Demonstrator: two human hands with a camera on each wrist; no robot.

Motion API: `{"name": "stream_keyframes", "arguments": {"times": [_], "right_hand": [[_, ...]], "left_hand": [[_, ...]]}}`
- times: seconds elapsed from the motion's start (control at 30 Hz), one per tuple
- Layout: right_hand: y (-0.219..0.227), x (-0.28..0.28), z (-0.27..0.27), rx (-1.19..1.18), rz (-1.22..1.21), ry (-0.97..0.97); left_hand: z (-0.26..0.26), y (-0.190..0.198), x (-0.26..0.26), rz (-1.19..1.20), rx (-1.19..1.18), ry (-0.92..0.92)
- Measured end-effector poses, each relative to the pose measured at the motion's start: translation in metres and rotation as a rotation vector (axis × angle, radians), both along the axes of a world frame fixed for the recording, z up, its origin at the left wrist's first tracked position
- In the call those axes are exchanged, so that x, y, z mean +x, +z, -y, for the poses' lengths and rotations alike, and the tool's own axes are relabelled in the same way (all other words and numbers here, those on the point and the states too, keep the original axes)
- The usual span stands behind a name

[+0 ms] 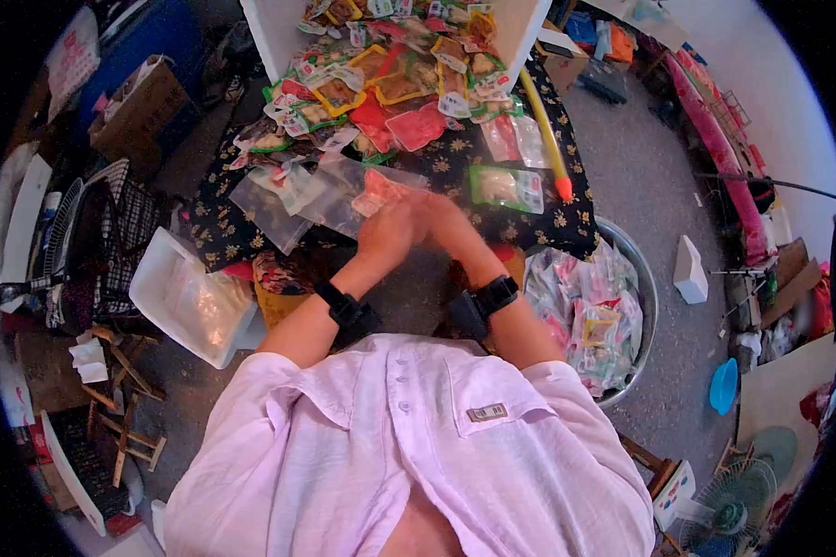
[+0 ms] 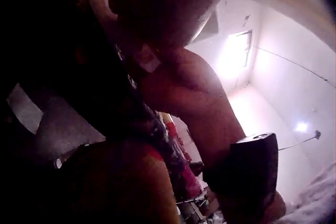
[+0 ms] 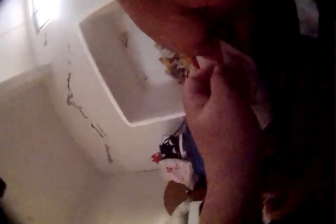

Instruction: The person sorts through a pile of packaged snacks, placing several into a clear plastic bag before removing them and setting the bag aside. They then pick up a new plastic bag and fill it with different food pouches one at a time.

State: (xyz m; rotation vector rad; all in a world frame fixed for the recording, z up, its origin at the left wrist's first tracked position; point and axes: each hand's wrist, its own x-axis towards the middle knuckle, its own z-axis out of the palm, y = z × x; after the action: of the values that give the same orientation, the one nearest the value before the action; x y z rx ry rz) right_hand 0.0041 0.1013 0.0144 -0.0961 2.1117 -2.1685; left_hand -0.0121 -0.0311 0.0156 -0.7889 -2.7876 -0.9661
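Both hands meet at the front edge of a cloth-covered table (image 1: 571, 218) in the head view. My left hand (image 1: 388, 234) and right hand (image 1: 439, 226) pinch the near end of a clear plastic bag (image 1: 344, 195), fingers close together. A red-orange packet (image 1: 378, 188) shows at the bag, just beyond the left hand. In the right wrist view the left hand (image 3: 205, 87) has curled fingers facing the right hand (image 3: 178, 19). The left wrist view is dark; the right hand (image 2: 181, 79) shows there beside the left hand (image 2: 163, 3). The fingertips are mostly hidden.
Mixed food packets (image 1: 372, 84) spill from a white box (image 1: 525, 46). A green-edged packet (image 1: 506, 188) and a yellow stick with an orange tip (image 1: 548, 130) lie to the right. A white bin (image 1: 153, 288) stands left, a metal basin (image 1: 653, 316) of packets right.
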Motion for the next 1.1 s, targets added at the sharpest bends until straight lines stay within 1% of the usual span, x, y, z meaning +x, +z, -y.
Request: {"name": "stream_keyframes", "arguments": {"times": [0.07, 0.1, 0.17, 0.2, 0.23, 0.27, 0.3, 0.33, 0.37, 0.43, 0.47, 0.5, 0.53, 0.57, 0.6, 0.63, 0.7, 0.73, 0.8, 0.83, 0.9, 0.93, 1.03, 1.07, 1.1], "right_hand": [[0.025, 0.004, -0.016, 0.385, 0.178, 0.11], [0.024, 0.002, -0.018, 0.374, 0.19, 0.104], [0.014, -0.002, -0.022, 0.351, 0.219, 0.092], [-0.009, -0.01, -0.025, 0.389, 0.018, 0.097], [-0.044, -0.022, -0.026, 0.425, -0.184, 0.1], [-0.054, -0.027, -0.024, 0.433, -0.275, 0.09], [-0.057, -0.03, -0.018, 0.442, -0.367, 0.076], [-0.059, -0.033, -0.013, 0.425, -0.347, 0.051], [-0.06, -0.034, -0.013, 0.489, -0.32, 0.048], [-0.055, -0.036, -0.012, 0.618, -0.264, 0.05], [-0.07, -0.051, -0.022, 0.851, -0.341, 0.089], [-0.066, -0.059, -0.031, 1.108, -0.381, 0.097], [-0.053, -0.063, -0.036, 1.364, -0.426, 0.106], [-0.043, -0.066, -0.038, 1.201, -0.359, -0.064], [-0.019, -0.065, -0.035, 1.034, -0.292, -0.226], [-0.008, -0.067, -0.033, 0.863, -0.224, -0.38], [-0.018, -0.095, -0.034, 0.969, -0.417, -0.453], [-0.021, -0.108, -0.032, 1.015, -0.517, -0.488], [-0.025, -0.125, -0.027, 1.159, -0.53, -0.484], [-0.026, -0.13, -0.024, 1.229, -0.536, -0.485], [-0.026, -0.135, -0.024, 1.303, -0.393, -0.372], [-0.024, -0.136, -0.026, 1.34, -0.321, -0.316], [-0.028, -0.144, -0.036, 1.349, -0.342, -0.185], [-0.03, -0.144, -0.038, 1.361, -0.31, -0.203], [-0.018, -0.134, -0.034, 1.374, -0.28, -0.226]], "left_hand": [[0.003, -0.01, -0.002, -0.031, 0.048, -0.009], [0.004, -0.009, -0.003, -0.047, 0.074, -0.012], [0.005, -0.008, -0.001, -0.052, 0.044, -0.034], [0.005, -0.007, 0.0, -0.053, 0.03, -0.046], [0.004, -0.014, -0.003, -0.063, 0.016, -0.048], [0.003, -0.027, -0.01, -0.075, 0.002, -0.051], [0.002, -0.029, -0.014, -0.087, -0.013, -0.053], [0.003, -0.031, -0.017, -0.089, -0.003, -0.03], [0.005, -0.034, -0.02, -0.091, 0.006, -0.005], [0.007, -0.026, -0.02, -0.094, 0.008, 0.025], [0.008, -0.023, -0.017, -0.096, 0.002, 0.031], [0.009, -0.019, -0.015, -0.094, -0.005, 0.035], [0.01, -0.024, -0.017, -0.099, -0.006, 0.026], [0.01, -0.031, -0.018, -0.103, -0.006, 0.018], [0.01, -0.037, -0.019, -0.106, -0.005, 0.01], [0.01, -0.036, -0.018, -0.107, 0.006, 0.005], [0.009, -0.033, -0.018, -0.114, 0.027, 0.006], [0.008, -0.028, -0.017, -0.152, 0.097, -0.016], [0.006, -0.018, -0.015, -0.232, 0.231, -0.063], [0.007, -0.014, -0.014, -0.186, 0.216, -0.059], [0.009, -0.009, -0.012, -0.092, 0.187, -0.054], [0.011, -0.01, -0.012, -0.095, 0.156, -0.056], [0.012, -0.015, -0.013, -0.117, 0.062, -0.054], [0.012, -0.016, -0.012, -0.134, 0.027, -0.048], [0.011, -0.017, -0.012, -0.153, -0.006, -0.044]]}}
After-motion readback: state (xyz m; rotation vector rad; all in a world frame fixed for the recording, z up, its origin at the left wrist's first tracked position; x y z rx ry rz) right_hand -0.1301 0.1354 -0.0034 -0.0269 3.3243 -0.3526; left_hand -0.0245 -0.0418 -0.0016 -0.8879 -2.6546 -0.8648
